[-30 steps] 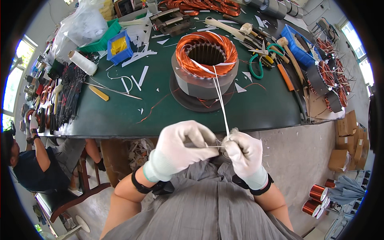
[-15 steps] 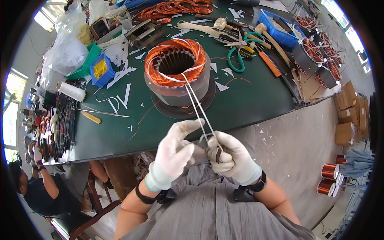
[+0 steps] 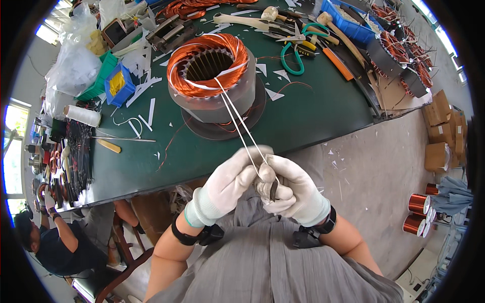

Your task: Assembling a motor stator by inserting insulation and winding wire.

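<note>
A motor stator [image 3: 214, 103] with orange copper windings stands on a dark round base [image 3: 202, 132] near the bench's front edge. Two strands of white cord [image 3: 234, 112] run taut from the front of its winding ring down to my gloved hands. My left hand [image 3: 222, 184] is closed on the strands, its fingertips against those of the other hand. Curled fingers of my right hand [image 3: 293, 189] grip the cord ends, and a small dark curved piece [image 3: 274, 191] shows among them; what that is I cannot make out.
Scissors with green handles [image 3: 293, 55], mallets and pliers lie behind the stator to the right. A blue box [image 3: 120, 85], a white thread spool [image 3: 82, 115] and paper scraps lie to the left. Another person [image 3: 55, 242] works at the far left. Wound cores [image 3: 386, 65] stand at the right corner.
My left hand has moved in to the right hand and its loosely spread fingers have closed round the cord. The whole view has shifted a little, so the stator appears farther left and higher.
</note>
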`<state>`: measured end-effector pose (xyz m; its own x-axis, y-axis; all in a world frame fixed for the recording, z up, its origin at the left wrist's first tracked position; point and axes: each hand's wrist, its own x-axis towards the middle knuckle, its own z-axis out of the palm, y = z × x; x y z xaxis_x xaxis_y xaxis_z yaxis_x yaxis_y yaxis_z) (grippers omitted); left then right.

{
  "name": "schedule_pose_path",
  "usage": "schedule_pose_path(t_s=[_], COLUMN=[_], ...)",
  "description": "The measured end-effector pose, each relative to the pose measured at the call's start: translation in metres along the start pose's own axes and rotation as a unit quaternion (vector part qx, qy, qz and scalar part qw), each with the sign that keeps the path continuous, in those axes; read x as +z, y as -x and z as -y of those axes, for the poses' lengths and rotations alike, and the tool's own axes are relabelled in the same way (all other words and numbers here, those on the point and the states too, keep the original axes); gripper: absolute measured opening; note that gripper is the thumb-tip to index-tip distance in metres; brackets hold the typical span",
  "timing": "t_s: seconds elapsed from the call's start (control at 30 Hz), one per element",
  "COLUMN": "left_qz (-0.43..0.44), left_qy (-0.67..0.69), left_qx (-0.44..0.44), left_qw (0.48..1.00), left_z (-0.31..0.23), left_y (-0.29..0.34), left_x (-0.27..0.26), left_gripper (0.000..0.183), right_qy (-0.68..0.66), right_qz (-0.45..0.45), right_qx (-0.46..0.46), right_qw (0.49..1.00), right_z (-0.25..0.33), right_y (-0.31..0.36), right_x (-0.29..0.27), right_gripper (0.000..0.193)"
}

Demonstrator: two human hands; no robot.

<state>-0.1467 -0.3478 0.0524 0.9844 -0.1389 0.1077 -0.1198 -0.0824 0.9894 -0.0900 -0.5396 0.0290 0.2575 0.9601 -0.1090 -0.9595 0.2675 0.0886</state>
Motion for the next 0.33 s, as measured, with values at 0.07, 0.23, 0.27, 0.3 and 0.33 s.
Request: schedule_pose_path(t_s=[0.07, 0.23, 0.27, 0.3, 0.33], left_qz=[0.003, -0.141, -0.192, -0.219, -0.219], left_qy=[-0.073, -0.031, 0.005, 0.012, -0.025], left_qx=[-0.083, -0.089, -0.093, -0.050, -0.030], left_qw=[0.994, 0.986, 0.977, 0.974, 0.975], left_z=[0.007, 0.007, 0.005, 0.008, 0.010], left_y=[0.007, 0.018, 0.018, 0.016, 0.014], left_x=[-0.005, -0.014, -0.011, -0.010, -0.007], left_gripper=[0.025, 0.018, 0.018, 0.017, 0.018], right_qy=[0.095, 0.166, 0.166, 0.214, 0.260], right_qz=[-0.026, -0.063, -0.066, -0.127, -0.185], right_qx=[-0.036, -0.117, -0.118, -0.135, -0.148], right_qw=[0.994, 0.977, 0.977, 0.959, 0.936], right_z=[0.004, 0.012, 0.011, 0.008, 0.003], right_y=[0.002, 0.008, 0.007, 0.006, 0.004], right_x=[0.007, -0.005, -0.006, -0.005, 0.001], right_gripper=[0.044, 0.046, 0.046, 0.045, 0.045])
